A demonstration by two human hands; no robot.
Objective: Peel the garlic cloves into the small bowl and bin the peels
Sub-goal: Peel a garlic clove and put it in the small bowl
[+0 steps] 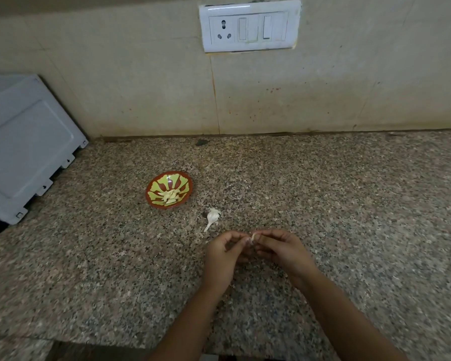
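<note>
Head view: above the speckled granite counter (pixel 349 204), the left hand (pixel 223 252) and right hand (pixel 284 250) both pinch one small pale garlic clove (pixel 251 238). Nearby lies a white papery garlic bulb remnant (pixel 212 217); beyond it, the small red-and-yellow patterned bowl (pixel 155 187) holds peeled cloves (pixel 171 196).

Head-worn view, angled down over countertop (pixel 102 269), close, facing wall (pixel 141 87)
</note>
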